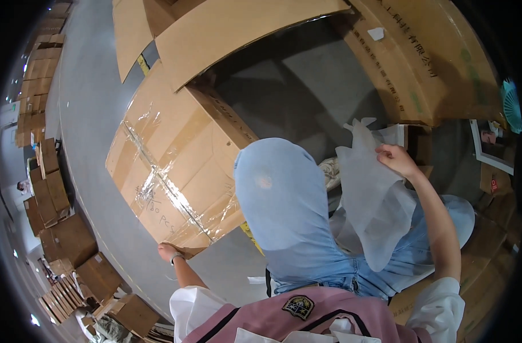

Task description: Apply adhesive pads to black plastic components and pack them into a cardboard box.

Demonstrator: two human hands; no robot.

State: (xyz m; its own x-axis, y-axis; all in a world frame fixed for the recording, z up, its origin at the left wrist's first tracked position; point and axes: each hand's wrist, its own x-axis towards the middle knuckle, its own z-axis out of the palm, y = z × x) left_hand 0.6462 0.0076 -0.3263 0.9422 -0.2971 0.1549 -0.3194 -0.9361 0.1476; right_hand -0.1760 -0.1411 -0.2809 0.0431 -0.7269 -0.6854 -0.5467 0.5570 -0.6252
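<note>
My left hand (pixel 169 252) grips the near left corner of a taped cardboard box (pixel 175 154) standing on the floor left of my knees. Clear tape runs along the seam of its upper face, which also bears handwriting. In front of my lap, my right hand (pixel 396 160) pinches a thin, whitish, see-through sheet (pixel 369 200) by its upper right edge. The sheet hangs crumpled over my legs, and its tip lies against my jeans. My right fingertips are partly hidden by the hand itself.
Open cardboard flaps (pixel 232 40) spread beyond the taped box. A large printed carton (pixel 409 57) stands at the far right, near a turquoise fan-like object (pixel 511 106) and a white frame (pixel 488 151). Stacked boxes (pixel 69 243) line the left across the grey floor (pixel 95 120).
</note>
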